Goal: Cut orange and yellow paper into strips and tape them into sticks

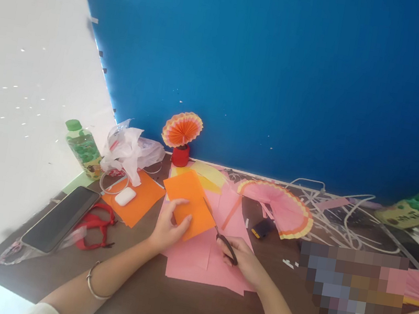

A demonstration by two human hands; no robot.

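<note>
My left hand (170, 228) grips a sheet of orange paper (188, 196) near its lower left edge, thumb and fingers bent over it. In my right hand (241, 259) is a pair of scissors with black handles (227, 248). The blades meet the orange paper along its right edge; how far apart they are cannot be made out. Beneath both hands lie pink paper sheets (191, 271), with a yellow sheet (210, 177) behind. Right of the scissors rests a pleated pink paper fan (288, 212) with a yellow edge.
A paper flower (182, 130) stands in a red pot (180, 156) against the blue wall. On the left are a bottle (83, 147), plastic bag (127, 144), white earbud case (125, 196), phone (60, 218) and red strap (97, 227). White cables (342, 220) tangle at right.
</note>
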